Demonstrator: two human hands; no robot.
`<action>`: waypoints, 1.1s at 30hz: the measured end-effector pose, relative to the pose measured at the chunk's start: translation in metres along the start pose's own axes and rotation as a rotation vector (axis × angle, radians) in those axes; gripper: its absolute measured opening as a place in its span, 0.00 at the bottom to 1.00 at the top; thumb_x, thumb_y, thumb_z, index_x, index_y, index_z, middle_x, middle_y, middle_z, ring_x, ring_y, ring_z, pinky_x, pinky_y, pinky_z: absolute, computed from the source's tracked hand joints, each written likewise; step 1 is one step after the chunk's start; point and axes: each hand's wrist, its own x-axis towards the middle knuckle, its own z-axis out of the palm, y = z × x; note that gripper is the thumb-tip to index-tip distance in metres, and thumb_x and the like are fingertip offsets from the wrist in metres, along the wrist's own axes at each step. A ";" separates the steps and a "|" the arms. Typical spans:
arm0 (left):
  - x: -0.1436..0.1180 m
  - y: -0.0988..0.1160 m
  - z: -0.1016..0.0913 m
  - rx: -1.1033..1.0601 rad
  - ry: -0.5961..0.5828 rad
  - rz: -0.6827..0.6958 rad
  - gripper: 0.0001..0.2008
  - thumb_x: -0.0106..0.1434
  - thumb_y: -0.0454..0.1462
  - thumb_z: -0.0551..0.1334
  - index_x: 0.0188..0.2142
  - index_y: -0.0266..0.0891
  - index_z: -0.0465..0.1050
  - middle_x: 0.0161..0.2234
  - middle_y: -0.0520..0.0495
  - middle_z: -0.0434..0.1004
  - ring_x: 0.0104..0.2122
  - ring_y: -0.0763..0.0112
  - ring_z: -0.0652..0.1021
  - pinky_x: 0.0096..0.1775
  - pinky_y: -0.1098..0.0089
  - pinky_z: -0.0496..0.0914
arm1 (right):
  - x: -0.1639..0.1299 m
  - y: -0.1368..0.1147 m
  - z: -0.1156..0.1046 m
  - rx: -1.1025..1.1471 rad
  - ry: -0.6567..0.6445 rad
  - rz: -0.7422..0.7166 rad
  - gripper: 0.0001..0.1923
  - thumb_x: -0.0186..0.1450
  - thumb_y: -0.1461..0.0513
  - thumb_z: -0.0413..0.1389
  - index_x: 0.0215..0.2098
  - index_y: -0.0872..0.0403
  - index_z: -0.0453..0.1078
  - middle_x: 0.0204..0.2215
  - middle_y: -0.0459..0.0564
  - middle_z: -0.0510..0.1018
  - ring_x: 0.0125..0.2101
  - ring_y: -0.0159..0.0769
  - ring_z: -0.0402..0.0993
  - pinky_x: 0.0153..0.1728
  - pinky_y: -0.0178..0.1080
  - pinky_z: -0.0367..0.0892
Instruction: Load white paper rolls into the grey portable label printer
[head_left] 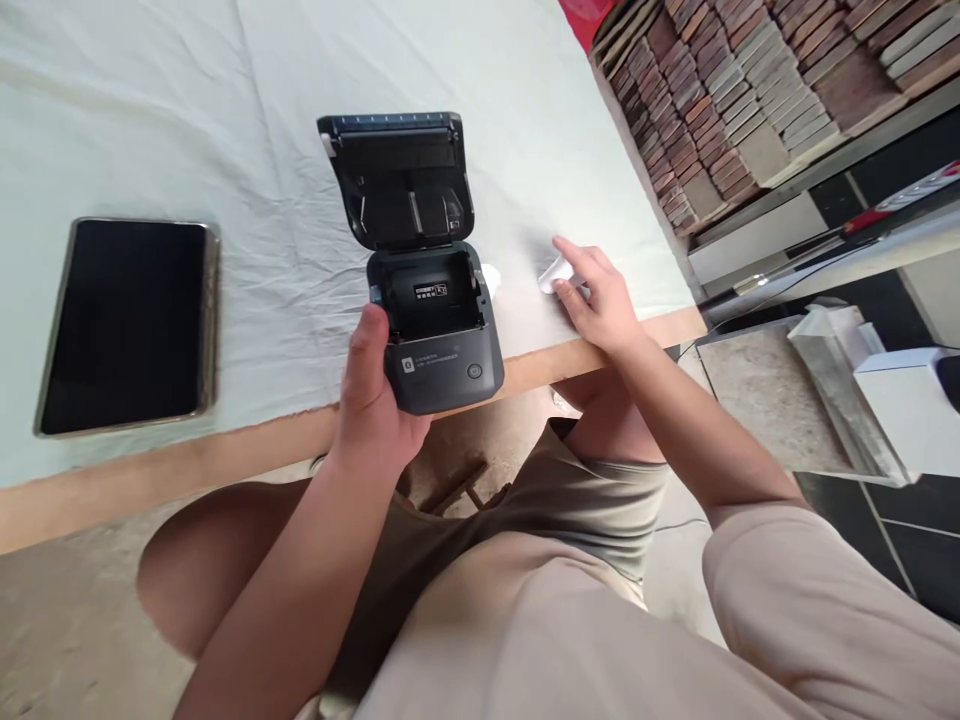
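Observation:
A small dark grey label printer (442, 350) stands at the table's near edge with its lid (401, 180) swung open and upright, showing an empty paper bay. My left hand (371, 400) grips the printer's left front corner, thumb on top. My right hand (596, 295) rests on the cloth to the right of the printer, its fingers on a small white paper roll (553, 272). Another white bit (491, 275) peeks out behind the printer's right side.
A black tablet (127, 325) lies screen-up at the left on the pale cloth-covered table (225, 100). The wooden table edge (187, 460) runs along the front. Stacked bricks (735, 100) and a shelf with white boxes (900, 400) stand to the right.

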 end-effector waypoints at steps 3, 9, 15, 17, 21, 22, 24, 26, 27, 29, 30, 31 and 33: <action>0.001 0.000 0.001 0.031 -0.015 -0.012 0.23 0.72 0.56 0.70 0.51 0.42 0.87 0.50 0.45 0.92 0.71 0.52 0.77 0.68 0.55 0.79 | -0.003 -0.003 -0.001 -0.015 0.006 0.000 0.31 0.80 0.44 0.50 0.74 0.45 0.71 0.56 0.58 0.84 0.54 0.54 0.83 0.60 0.62 0.79; 0.006 -0.002 0.005 0.048 -0.036 0.032 0.21 0.73 0.55 0.69 0.53 0.43 0.87 0.50 0.48 0.92 0.68 0.53 0.81 0.68 0.55 0.79 | -0.002 -0.003 0.004 0.000 0.017 0.005 0.32 0.80 0.42 0.49 0.74 0.45 0.72 0.62 0.57 0.81 0.63 0.53 0.79 0.66 0.60 0.76; 0.007 -0.003 0.004 0.063 -0.119 0.044 0.19 0.73 0.55 0.69 0.55 0.50 0.85 0.52 0.52 0.91 0.71 0.54 0.77 0.69 0.56 0.77 | 0.000 0.009 0.000 -0.062 -0.017 0.028 0.36 0.79 0.37 0.46 0.73 0.45 0.73 0.65 0.59 0.77 0.67 0.56 0.75 0.72 0.64 0.70; 0.004 -0.001 0.009 0.071 -0.132 0.032 0.18 0.73 0.54 0.69 0.56 0.51 0.84 0.55 0.53 0.90 0.73 0.52 0.75 0.70 0.54 0.76 | 0.001 0.011 -0.002 -0.051 -0.029 0.013 0.37 0.78 0.35 0.47 0.73 0.44 0.73 0.64 0.58 0.78 0.66 0.56 0.77 0.70 0.64 0.72; -0.005 0.003 0.022 0.097 -0.045 0.032 0.21 0.80 0.53 0.60 0.54 0.43 0.85 0.57 0.52 0.90 0.75 0.52 0.71 0.74 0.55 0.71 | 0.002 0.012 -0.003 0.036 -0.045 0.054 0.39 0.77 0.32 0.47 0.73 0.41 0.73 0.52 0.55 0.84 0.51 0.51 0.83 0.58 0.61 0.82; -0.006 0.004 0.023 0.105 -0.047 0.030 0.21 0.80 0.54 0.59 0.54 0.45 0.85 0.56 0.54 0.90 0.75 0.53 0.71 0.74 0.56 0.70 | 0.002 0.012 -0.002 0.071 -0.029 0.070 0.39 0.76 0.31 0.48 0.73 0.41 0.71 0.50 0.54 0.84 0.49 0.51 0.84 0.55 0.61 0.83; -0.008 0.005 0.021 0.110 -0.086 0.024 0.20 0.79 0.56 0.60 0.55 0.52 0.84 0.55 0.59 0.90 0.75 0.56 0.72 0.74 0.56 0.71 | 0.003 0.013 0.000 0.163 0.032 0.113 0.41 0.74 0.30 0.50 0.75 0.41 0.65 0.47 0.52 0.84 0.45 0.49 0.85 0.51 0.59 0.84; -0.008 0.005 0.016 0.081 -0.099 0.018 0.18 0.78 0.55 0.62 0.56 0.54 0.84 0.54 0.59 0.91 0.75 0.56 0.72 0.72 0.55 0.73 | 0.007 0.011 -0.002 0.257 0.118 0.156 0.43 0.72 0.28 0.50 0.73 0.40 0.59 0.43 0.49 0.83 0.40 0.46 0.85 0.45 0.56 0.84; -0.007 0.005 0.013 0.057 -0.091 0.012 0.18 0.77 0.55 0.63 0.55 0.51 0.85 0.54 0.57 0.91 0.74 0.55 0.73 0.70 0.55 0.74 | 0.010 0.007 -0.005 0.286 0.159 0.170 0.42 0.71 0.26 0.50 0.71 0.40 0.59 0.41 0.48 0.83 0.38 0.45 0.84 0.42 0.54 0.84; -0.006 0.004 0.010 0.008 -0.070 -0.005 0.18 0.76 0.54 0.66 0.51 0.46 0.86 0.52 0.52 0.91 0.71 0.52 0.77 0.68 0.55 0.77 | 0.018 -0.010 -0.016 0.307 0.225 0.164 0.40 0.69 0.24 0.51 0.62 0.41 0.62 0.39 0.47 0.81 0.35 0.44 0.83 0.38 0.52 0.84; -0.005 0.004 0.008 -0.008 -0.059 -0.010 0.17 0.75 0.54 0.67 0.48 0.46 0.86 0.50 0.51 0.92 0.68 0.51 0.79 0.66 0.55 0.78 | 0.023 -0.024 -0.023 0.306 0.252 0.138 0.39 0.68 0.24 0.52 0.58 0.41 0.63 0.39 0.47 0.80 0.35 0.43 0.83 0.36 0.51 0.83; -0.005 0.004 0.008 -0.013 -0.052 -0.018 0.16 0.74 0.53 0.68 0.46 0.46 0.86 0.47 0.50 0.91 0.66 0.51 0.80 0.65 0.55 0.78 | 0.028 -0.041 -0.031 0.303 0.254 0.099 0.37 0.67 0.25 0.54 0.55 0.41 0.64 0.40 0.48 0.80 0.36 0.44 0.83 0.36 0.51 0.83; -0.002 0.003 0.006 0.001 -0.043 -0.027 0.13 0.71 0.51 0.70 0.43 0.46 0.84 0.44 0.50 0.90 0.64 0.51 0.81 0.63 0.56 0.79 | 0.038 -0.082 -0.045 0.287 0.249 -0.025 0.32 0.69 0.29 0.59 0.53 0.41 0.65 0.43 0.49 0.81 0.37 0.44 0.83 0.34 0.50 0.83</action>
